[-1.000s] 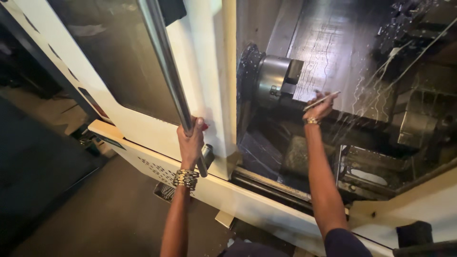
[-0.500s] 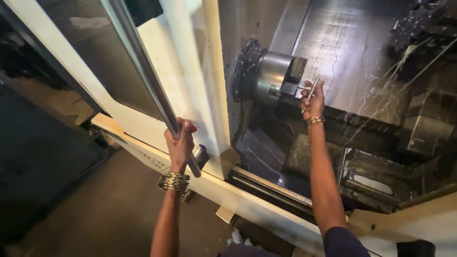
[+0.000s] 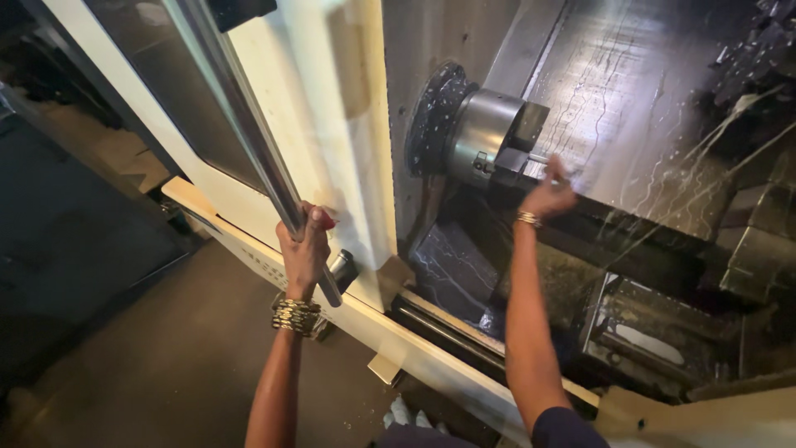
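Observation:
My left hand [image 3: 305, 247] is closed around the long steel handle bar [image 3: 240, 124] of the white sliding machine door [image 3: 332, 108], near the bar's lower end. My right hand [image 3: 549, 196] reaches inside the enclosure to the face of the round steel chuck [image 3: 485, 133]. Its fingers are pinched on a thin metal rod [image 3: 537, 158], whose end sits at the chuck jaws. Most of the rod is hidden by the hand. Gold bracelets show on both wrists.
The door has a dark window [image 3: 157, 83]. Behind the chuck slopes a wet dark machine bed [image 3: 630, 99], with a tool turret [image 3: 763, 50] at the upper right. A chip tray area [image 3: 647, 332] lies below, and the white lower sill [image 3: 431, 365] stands against my body.
My right hand moved left and down with the thin rod, from open air to the chuck face. My left hand stayed on the handle bar, and the view shifted closer to the chuck.

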